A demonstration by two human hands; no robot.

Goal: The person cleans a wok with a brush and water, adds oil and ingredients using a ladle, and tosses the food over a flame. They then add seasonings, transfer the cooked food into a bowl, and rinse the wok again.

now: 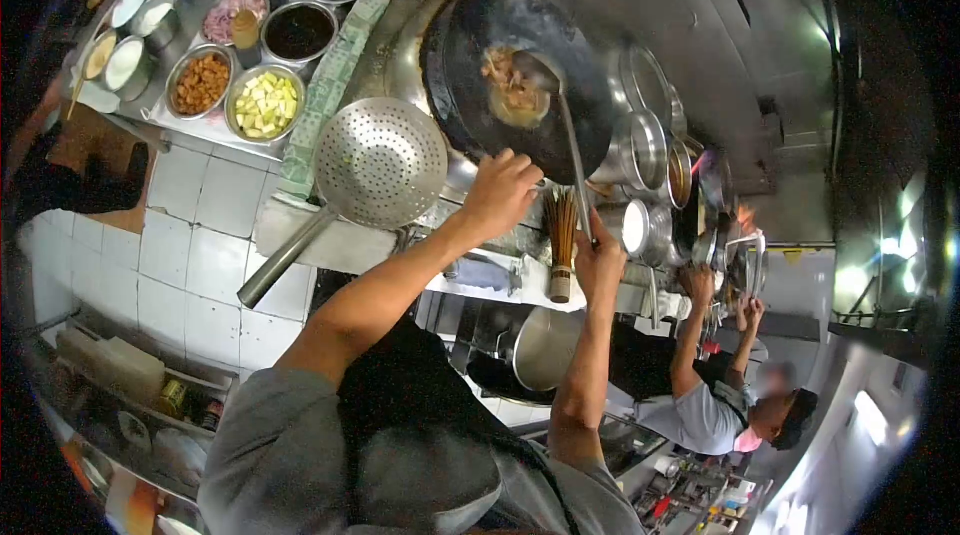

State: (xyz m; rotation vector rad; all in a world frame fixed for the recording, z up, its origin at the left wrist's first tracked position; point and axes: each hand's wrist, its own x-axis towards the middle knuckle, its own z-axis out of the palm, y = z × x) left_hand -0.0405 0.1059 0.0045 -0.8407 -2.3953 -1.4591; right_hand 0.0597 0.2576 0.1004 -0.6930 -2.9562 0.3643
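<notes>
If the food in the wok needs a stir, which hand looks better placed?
Probably the right hand: it grips the ladle, whose bowl sits at the food in the wok. The left hand is closed at the wok's near edge, holding no utensil.

A shiny metal counter (153, 111) carries a round steel bowl of pale yellow-green cubes (262, 138) and a round steel bowl of orange-brown chunks (199, 116); the grey metal stove top (368, 65) bears a black round wok (458, 70)

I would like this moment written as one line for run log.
left hand: at near edge of wok, grip unclear; right hand: holding ladle; ladle: head in wok, at food; strainer: beside wok
</notes>
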